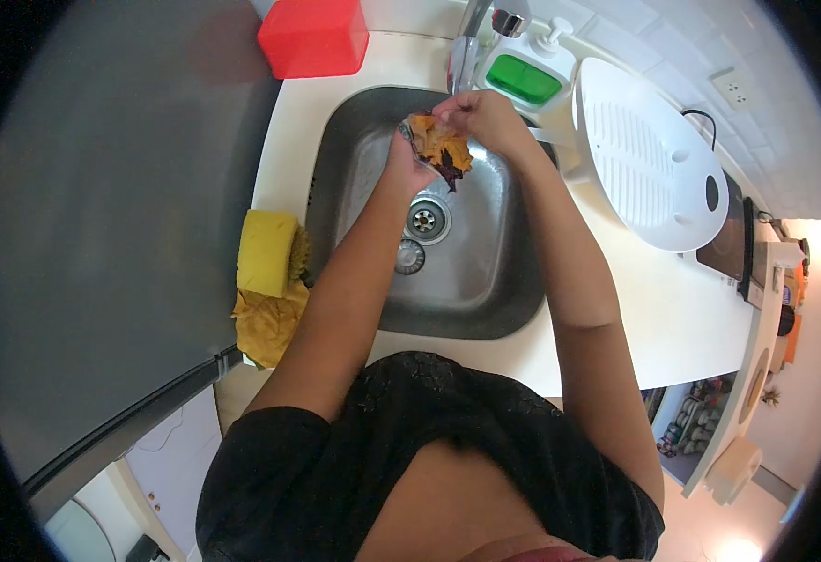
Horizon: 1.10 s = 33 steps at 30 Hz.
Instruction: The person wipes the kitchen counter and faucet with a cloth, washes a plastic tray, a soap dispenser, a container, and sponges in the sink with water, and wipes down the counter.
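Above the steel sink [476,272], my left hand [408,167] is closed around a crumpled orange and dark maroon cloth-like piece [440,142]. A thin whitish or clear edge shows along its lower left side; I cannot make out its exact material. My right hand [487,120] pinches the upper right part of the same piece, fingers bent together. Just beyond the hands stands the faucet [471,42]. Below them are the drain [426,220] and a round metal strainer [410,256] lying beside it on the basin floor.
Left of the sink sit a yellow sponge [265,253] and a mustard cloth [272,323]. A red container [312,37] stands behind. To the right are a soap dispenser with a green sponge [523,80] and a white drying rack [649,159]. A grey surface [120,234] borders the left.
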### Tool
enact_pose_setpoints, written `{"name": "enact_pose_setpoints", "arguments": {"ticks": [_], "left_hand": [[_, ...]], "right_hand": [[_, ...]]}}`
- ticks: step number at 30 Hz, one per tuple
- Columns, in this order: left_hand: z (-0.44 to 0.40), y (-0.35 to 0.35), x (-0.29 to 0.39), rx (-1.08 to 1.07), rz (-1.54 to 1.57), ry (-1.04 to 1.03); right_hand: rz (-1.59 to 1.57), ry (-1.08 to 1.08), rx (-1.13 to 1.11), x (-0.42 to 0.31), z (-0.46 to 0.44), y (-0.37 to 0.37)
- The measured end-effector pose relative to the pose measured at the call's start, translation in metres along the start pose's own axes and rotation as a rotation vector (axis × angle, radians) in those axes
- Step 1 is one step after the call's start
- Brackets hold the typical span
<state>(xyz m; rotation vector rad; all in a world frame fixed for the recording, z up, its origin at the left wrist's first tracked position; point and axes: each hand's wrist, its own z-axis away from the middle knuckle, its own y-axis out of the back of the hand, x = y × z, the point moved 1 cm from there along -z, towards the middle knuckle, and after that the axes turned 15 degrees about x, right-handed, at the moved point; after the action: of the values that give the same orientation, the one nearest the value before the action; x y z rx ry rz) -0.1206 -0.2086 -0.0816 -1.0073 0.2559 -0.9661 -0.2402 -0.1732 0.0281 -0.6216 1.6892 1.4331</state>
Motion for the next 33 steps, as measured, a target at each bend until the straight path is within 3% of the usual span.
{"name": "enact_pose_setpoints", "arguments": {"ticks": [5, 7, 11, 13, 19, 23, 26, 28, 29, 31, 33], "left_hand": [[0.011, -0.003, -0.004, -0.005, 0.018, 0.009], [0.006, 0.004, -0.007, 0.167, -0.043, 0.023], [-0.009, 0.012, -0.01, 0.075, -0.21, -0.05], [0.007, -0.001, -0.011, 0.236, -0.439, -0.255], [0.006, -0.007, -0.01, 0.279, -0.692, -0.41], [-0.004, 0.012, -0.008, 0.364, -0.962, -0.577], [0.021, 0.012, -0.007, 0.383, -1.028, -0.514], [0.029, 0.02, -0.006, 0.374, -0.738, -0.312], [0.034, 0.023, -0.008, 0.366, -0.747, -0.309], [0.057, 0.014, -0.013, 0.258, -0.399, 0.101], [0.068, 0.001, -0.019, 0.258, -0.361, 0.161]], "right_hand": [[-0.095, -0.061, 0.082, -0.013, 0.007, 0.011], [-0.143, -0.027, 0.093, -0.012, 0.007, 0.008], [-0.095, -0.084, 0.109, -0.013, 0.017, 0.008], [0.031, 0.057, 0.063, -0.006, 0.022, 0.006], [0.53, 0.237, 0.092, -0.022, 0.064, 0.01], [0.537, 0.269, 0.099, -0.024, 0.075, 0.021], [0.573, 0.266, 0.067, -0.025, 0.076, 0.032], [0.555, 0.33, -0.049, -0.027, 0.08, 0.037], [0.554, 0.324, -0.038, -0.029, 0.084, 0.04], [0.595, 0.367, -0.036, -0.037, 0.091, 0.047], [0.607, 0.381, 0.086, -0.052, 0.083, 0.07]]}}
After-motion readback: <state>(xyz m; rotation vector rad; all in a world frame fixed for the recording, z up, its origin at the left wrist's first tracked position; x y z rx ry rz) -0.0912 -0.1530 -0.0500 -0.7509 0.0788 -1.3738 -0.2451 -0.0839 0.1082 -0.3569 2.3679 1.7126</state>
